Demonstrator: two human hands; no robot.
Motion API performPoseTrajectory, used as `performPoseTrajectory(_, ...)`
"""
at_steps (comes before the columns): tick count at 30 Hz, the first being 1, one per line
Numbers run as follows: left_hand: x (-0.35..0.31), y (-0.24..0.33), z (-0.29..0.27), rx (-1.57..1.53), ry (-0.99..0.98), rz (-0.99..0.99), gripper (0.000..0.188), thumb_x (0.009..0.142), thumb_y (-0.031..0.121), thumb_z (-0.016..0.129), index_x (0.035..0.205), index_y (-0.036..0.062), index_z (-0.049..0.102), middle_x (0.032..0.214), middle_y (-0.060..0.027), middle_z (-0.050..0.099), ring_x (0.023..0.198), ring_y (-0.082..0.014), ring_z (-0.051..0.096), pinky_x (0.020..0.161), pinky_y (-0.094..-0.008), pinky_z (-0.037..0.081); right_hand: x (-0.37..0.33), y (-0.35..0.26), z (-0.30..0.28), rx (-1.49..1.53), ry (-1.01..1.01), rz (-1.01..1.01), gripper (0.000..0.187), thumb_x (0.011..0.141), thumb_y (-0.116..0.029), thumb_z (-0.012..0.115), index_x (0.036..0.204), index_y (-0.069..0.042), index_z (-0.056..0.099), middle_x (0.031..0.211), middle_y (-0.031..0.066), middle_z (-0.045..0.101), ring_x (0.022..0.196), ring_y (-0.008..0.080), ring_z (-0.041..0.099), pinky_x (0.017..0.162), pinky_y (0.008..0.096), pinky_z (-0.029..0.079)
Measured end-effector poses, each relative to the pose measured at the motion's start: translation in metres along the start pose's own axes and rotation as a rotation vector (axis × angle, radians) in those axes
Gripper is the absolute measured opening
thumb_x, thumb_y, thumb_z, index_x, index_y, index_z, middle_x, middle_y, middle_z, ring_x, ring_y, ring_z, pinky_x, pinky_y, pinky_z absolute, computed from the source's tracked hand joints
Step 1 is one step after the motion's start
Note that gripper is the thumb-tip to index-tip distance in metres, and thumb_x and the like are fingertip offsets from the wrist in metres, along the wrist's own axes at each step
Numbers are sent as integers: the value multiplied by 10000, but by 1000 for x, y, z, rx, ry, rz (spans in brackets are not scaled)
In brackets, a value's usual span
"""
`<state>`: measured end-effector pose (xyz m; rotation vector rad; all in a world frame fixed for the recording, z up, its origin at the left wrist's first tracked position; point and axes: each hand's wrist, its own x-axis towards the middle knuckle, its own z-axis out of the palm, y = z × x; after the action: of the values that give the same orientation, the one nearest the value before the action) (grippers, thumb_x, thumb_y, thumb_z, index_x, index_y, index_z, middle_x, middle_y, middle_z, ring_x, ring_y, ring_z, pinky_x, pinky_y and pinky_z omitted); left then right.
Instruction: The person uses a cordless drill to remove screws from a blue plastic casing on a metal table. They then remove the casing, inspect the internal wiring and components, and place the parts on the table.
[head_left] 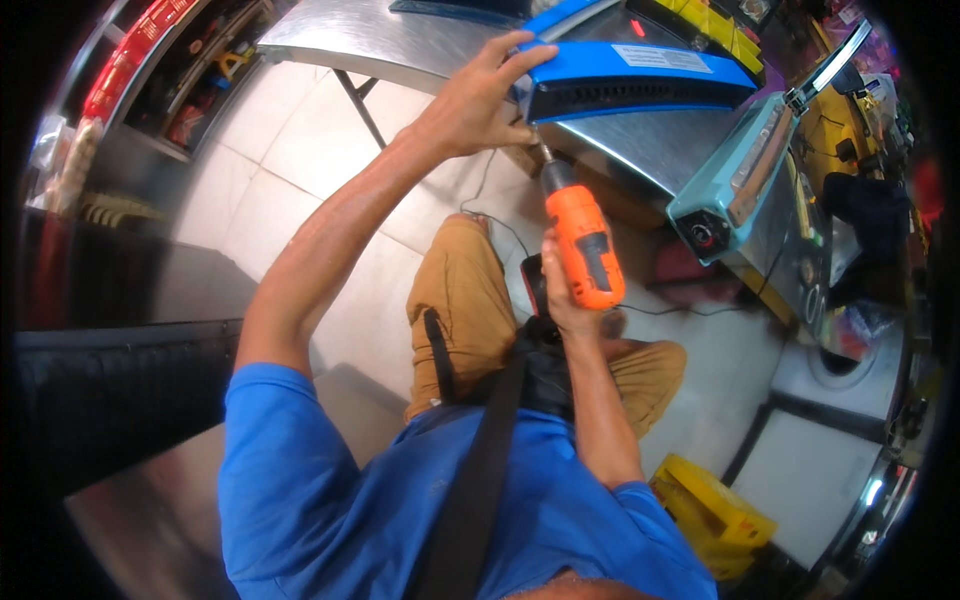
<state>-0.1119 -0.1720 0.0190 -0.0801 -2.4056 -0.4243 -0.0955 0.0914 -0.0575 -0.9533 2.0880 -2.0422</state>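
A long blue bag sealer (600, 62) lies tipped at the table's near edge, its dark slotted side facing me and a pale label on its blue face. My left hand (488, 95) grips its left end, with fingers over the top and the thumb low near the corner. My right hand (568, 300) is wrapped round the handle of an orange cordless drill (585, 245). The drill points away from me, and its bit meets the sealer's lower left corner close to my left thumb. Whether the tip sits in a screw is too small to tell.
To the right, a teal bag sealer (735, 175) with its arm raised stands on the metal table (345, 30). Yellow parts and clutter lie further back. A black cord (680, 311) crosses the tiled floor. Near my right side is a yellow crate (690, 510).
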Motion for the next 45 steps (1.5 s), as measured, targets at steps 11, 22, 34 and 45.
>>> performPoseTrajectory(11, -24, 17, -6, 59, 68, 236, 228, 783, 163, 823, 997, 131, 749, 957, -36, 557, 881, -190, 602, 728, -329, 565, -1, 7, -6, -19, 8, 49, 352, 895, -45, 698, 1216, -4, 559, 824, 23, 623, 671, 86, 580, 620, 253, 492)
performPoseTrajectory(22, -15, 20, -7, 103, 10, 298, 150, 831, 108, 777, 934, 28, 703, 833, -50, 547, 767, -188, 593, 639, -321, 541, -1, 7, -15, -4, 41, 26, 253, 904, -72, 692, 1136, -7, 614, 769, 1, 615, 652, 81, 576, 598, 245, 473)
performPoseTrajectory(34, -14, 17, -2, 133, 28, 290, 135, 867, 102, 744, 905, 21, 642, 817, -71, 513, 713, -212, 598, 607, -345, 522, -5, -6, -21, 43, 70, 98, 215, 911, -143, 654, 1092, -29, 669, 715, -28, 612, 621, 45, 537, 555, 205, 417)
performPoseTrajectory(45, -35, 23, 36, 21, 716, -290, 63, 793, 58, 796, 833, 56, 747, 820, -77, 731, 731, -177, 702, 656, -291, 567, -15, 3, -20, 24, 91, 42, 243, 910, -88, 643, 1138, -6, 643, 786, 1, 633, 667, 62, 571, 583, 217, 448)
